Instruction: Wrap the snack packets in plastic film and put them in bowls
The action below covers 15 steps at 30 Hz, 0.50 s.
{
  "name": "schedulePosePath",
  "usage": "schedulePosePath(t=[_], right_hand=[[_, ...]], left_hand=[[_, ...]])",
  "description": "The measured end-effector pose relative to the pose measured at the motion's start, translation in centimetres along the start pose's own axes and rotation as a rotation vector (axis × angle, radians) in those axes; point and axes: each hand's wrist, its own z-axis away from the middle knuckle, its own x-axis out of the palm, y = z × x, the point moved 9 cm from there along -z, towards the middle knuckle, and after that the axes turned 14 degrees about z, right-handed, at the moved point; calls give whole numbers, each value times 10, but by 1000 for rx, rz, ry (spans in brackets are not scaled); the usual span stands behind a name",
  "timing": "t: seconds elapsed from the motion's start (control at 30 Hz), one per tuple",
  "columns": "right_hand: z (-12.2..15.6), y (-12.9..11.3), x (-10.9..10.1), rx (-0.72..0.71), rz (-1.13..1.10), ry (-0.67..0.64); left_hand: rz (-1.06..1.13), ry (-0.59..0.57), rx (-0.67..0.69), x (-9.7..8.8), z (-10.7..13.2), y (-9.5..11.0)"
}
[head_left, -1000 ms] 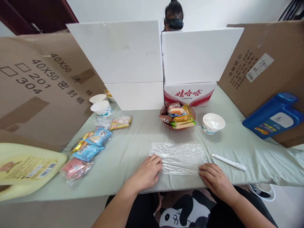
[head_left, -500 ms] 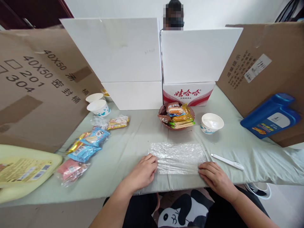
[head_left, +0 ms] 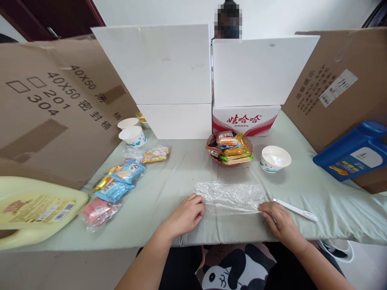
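Note:
A crinkled clear plastic sheet [head_left: 230, 196] lies spread on the table between my hands. My left hand [head_left: 191, 210] has its fingers curled and closed at the sheet's left end. At the right end, the near corner is pinched between thumb and fingers of my right hand [head_left: 278, 217]. A white utility knife [head_left: 294, 210] lies just beyond and right of my right hand. Behind the sheet stands a brown bowl [head_left: 211, 160] filled with wrapped snacks [head_left: 232, 146]. A white paper bowl [head_left: 274, 158] with blue marks sits right of it.
Packaged snacks [head_left: 116, 189] and paper bowls [head_left: 133, 136] are on the left. A pale yellow jug [head_left: 39, 207] lies at the left edge; a blue bottle [head_left: 353, 153] leans at the right. White boxes [head_left: 175, 121] and cardboard [head_left: 69, 133] wall the table. Behind the boxes is a person.
The sheet's near edge has moved away from me, so the sheet looks narrower. My right hand's fingers have drawn into a pinch on its corner. The whole view has shifted slightly.

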Motion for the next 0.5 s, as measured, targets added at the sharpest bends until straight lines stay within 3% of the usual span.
schedulePosePath(t=[0.1,0.3,0.5], right_hand=[[1,4,4,15,-26,-32],[9,13,14,112,-32,-94],[-7,18,19,236,88,-48]], left_hand=[[67,19,10,-6,2,-2],[126,28,-179,-10,6,-21],[-18,174,-292,-12,-3,-36]])
